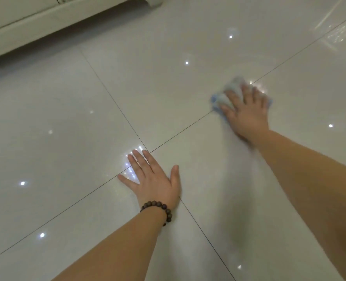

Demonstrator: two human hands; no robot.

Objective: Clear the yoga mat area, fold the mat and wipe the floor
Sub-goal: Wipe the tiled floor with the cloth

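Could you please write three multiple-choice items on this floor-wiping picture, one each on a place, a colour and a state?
1. Where does the left hand rest?
A. on the cloth
B. flat on the floor where tile seams cross
C. on the furniture base

2. What colour is the cloth?
A. red
B. light blue
C. black

3. How does the right hand meet the cloth?
A. presses it to the floor
B. hovers clear of it
C. lifts it high in the air

Answers: 1 B, fingers spread on tile; 2 B, pale blue edges show; 3 A, fingers lie over it.
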